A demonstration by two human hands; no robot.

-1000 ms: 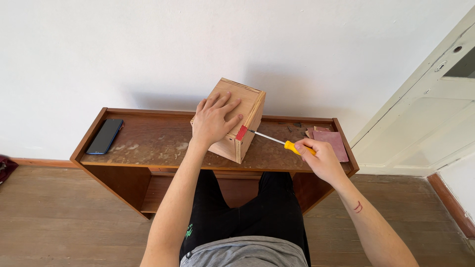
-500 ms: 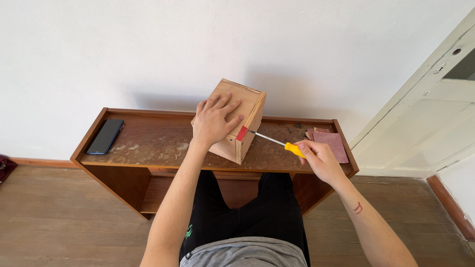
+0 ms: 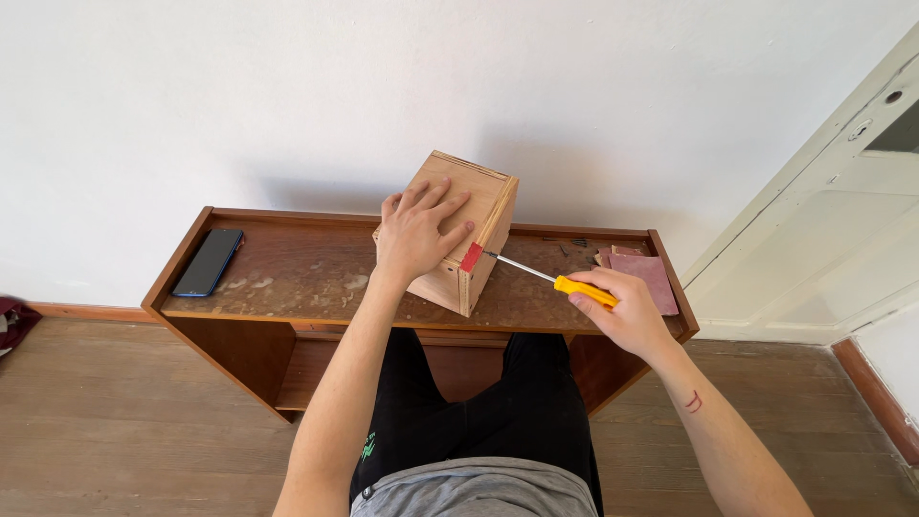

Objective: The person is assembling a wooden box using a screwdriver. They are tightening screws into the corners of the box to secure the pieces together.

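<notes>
Fingers of the right hand (image 3: 627, 321) are curled shut around the yellow handle of a screwdriver (image 3: 555, 279), gripping it from below and behind. Its thin metal shaft runs up and to the left across the worktop (image 3: 316, 278), so the tool's long axis slants from near right to far left, with the tip pointing at a small red patch (image 3: 471, 257) on the near right corner edge of a wooden box (image 3: 464, 235). The tip appears to touch that patch or sit just beside it; the contact itself is too small to tell.

Spread flat over the box's upper face, the left hand (image 3: 421, 230) presses down with its fingers open and splayed, holding nothing closed in them. The box stands tilted on the worktop, one corner edge turned toward the person, its longer side rising toward the far wall. It lies to the left of the right hand and directly under the left hand, so the left hand is the nearer of the two to the box, while the right hand stands well apart from it, joined only by the length of the screwdriver.

At the far left end of the worktop lies a dark phone (image 3: 208, 261). Just beyond the right hand, near the right end, rest reddish sheets of sandpaper (image 3: 646, 273), and a few small dark screws (image 3: 572, 244) lie nearer the wall.
</notes>
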